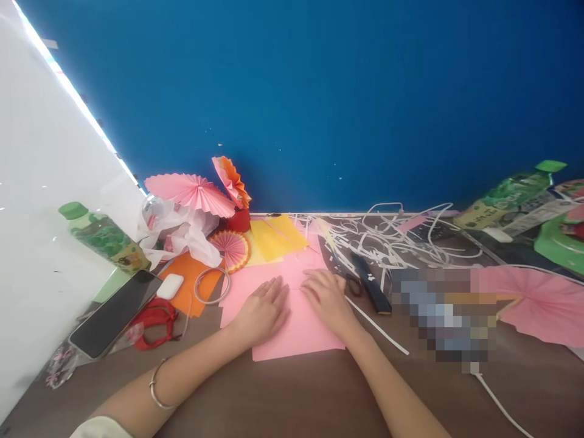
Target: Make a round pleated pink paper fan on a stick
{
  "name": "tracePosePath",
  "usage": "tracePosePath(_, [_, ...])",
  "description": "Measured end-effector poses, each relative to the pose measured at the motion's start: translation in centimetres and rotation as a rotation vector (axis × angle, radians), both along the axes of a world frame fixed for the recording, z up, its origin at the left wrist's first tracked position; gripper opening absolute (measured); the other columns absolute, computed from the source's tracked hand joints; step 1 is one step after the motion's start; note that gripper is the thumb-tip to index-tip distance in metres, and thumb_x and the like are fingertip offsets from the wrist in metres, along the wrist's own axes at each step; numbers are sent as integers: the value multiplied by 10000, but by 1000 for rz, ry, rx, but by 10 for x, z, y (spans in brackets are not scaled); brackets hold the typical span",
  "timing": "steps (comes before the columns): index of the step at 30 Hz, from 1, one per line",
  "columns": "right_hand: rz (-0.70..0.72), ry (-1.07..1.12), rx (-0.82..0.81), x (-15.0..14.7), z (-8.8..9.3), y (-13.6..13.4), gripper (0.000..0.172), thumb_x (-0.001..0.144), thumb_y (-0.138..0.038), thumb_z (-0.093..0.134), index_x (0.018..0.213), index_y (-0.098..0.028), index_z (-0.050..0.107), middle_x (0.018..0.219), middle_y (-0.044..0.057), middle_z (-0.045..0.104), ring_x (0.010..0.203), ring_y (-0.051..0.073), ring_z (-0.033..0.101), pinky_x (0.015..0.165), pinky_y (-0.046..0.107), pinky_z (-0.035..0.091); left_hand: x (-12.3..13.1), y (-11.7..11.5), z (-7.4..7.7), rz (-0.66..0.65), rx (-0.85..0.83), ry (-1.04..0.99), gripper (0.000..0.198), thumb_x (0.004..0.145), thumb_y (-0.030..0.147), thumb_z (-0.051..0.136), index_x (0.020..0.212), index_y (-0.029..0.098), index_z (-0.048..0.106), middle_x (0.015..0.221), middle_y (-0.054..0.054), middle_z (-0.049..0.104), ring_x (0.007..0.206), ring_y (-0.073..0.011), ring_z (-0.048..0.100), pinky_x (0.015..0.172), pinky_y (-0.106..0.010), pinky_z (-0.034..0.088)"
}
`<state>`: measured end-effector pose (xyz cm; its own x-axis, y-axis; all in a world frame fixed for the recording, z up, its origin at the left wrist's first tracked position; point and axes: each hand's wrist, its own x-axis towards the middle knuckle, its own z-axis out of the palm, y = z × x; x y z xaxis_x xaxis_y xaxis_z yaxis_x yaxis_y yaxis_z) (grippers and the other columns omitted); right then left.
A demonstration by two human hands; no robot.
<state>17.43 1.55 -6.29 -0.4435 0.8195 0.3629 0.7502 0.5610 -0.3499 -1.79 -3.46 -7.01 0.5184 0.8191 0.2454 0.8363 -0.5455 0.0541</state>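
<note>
Pink paper sheets (pixel 296 344) lie on the brown table between my forearms. My left hand (pixel 264 310) rests palm down on the pink paper, fingers stretched out and held near each other. My right hand (pixel 326 301) also lies on the paper, just across from the left, with its fingers slightly bent and spread. A thin line, perhaps a paper edge, shows between the fingertips. Yellow sheets (pixel 278 238) sit behind the hands. To the right are scissors (pixel 353 285), mostly dark, and a long dark tool (pixel 371 283).
White paper strips (pixel 396 240) are heaped at the back right. On the left are a phone (pixel 116 313), a white case (pixel 170 286), a red strap (pixel 155 322), orange paper (pixel 191 280), a green bottle (pixel 104 237) and pleated pink paper fans (pixel 191 190). A blue panel (pixel 319 103) rises behind.
</note>
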Motion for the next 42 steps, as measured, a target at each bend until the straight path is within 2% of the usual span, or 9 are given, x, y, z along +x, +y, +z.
tracePosePath(6, [116,-99,23,-5,2,0,179,885,-171,430,790,-184,581,867,30,614,836,167,523,747,331,290,2,1,3,34,15,-6,409,897,295,330,1226,85,454,1303,-187,449,1164,-277,474,960,-393,398])
tracePosePath(11, [136,-225,111,-9,7,-7,178,853,-124,441,782,-159,601,844,53,613,803,180,530,737,313,351,4,0,-7,42,41,-30,434,905,316,311,1241,70,434,1317,-217,421,1212,-287,425,971,-412,378])
tracePosePath(14, [52,-312,119,-21,-2,-20,222,819,-84,424,906,-134,622,908,98,626,840,218,555,761,345,399,7,-3,-13,42,55,-3,470,912,330,293,1266,42,403,1334,-248,382,1266,-309,342,995,-434,341])
tracePosePath(17, [11,-342,101,-32,-14,-31,401,775,-15,363,1129,-34,551,1153,184,568,1066,255,520,885,371,413,9,-7,-15,60,61,20,494,916,334,286,1303,36,362,1356,-265,334,1294,-332,273,1010,-448,311])
tracePosePath(23, [49,-360,-146,-28,0,-36,467,886,-205,254,1295,-58,425,1356,130,406,1276,227,341,1066,438,255,8,-13,-14,70,49,18,564,913,404,270,1350,48,306,1380,-284,268,1298,-370,230,1007,-476,296])
tracePosePath(28, [-154,-434,-239,-21,13,-35,581,873,-350,324,1268,66,414,1326,253,386,1285,310,301,1073,477,189,8,-15,-12,87,12,13,636,895,486,261,1369,62,273,1398,-282,223,1312,-383,170,1013,-504,267])
tracePosePath(32, [-196,-470,-271,-23,12,-34,675,854,-426,367,1264,109,389,1316,295,371,1279,339,297,1075,458,178,12,-16,-7,135,-58,7,653,890,510,236,1372,72,272,1415,-271,192,1325,-379,118,1018,-523,249])
tracePosePath(38, [-226,-429,-222,-17,8,-33,686,865,-459,295,1231,103,439,1281,297,418,1248,354,346,1043,482,226,14,-16,0,199,-155,16,580,908,460,197,1402,157,219,1455,-183,162,1330,-378,108,998,-615,198])
tracePosePath(42, [-219,-403,-44,-16,-7,-32,739,853,-508,295,1162,134,487,1200,333,475,1188,372,420,1017,505,261,-2,-22,10,288,-99,62,486,898,260,248,1366,141,304,1448,-150,219,1331,-355,157,975,-641,222])
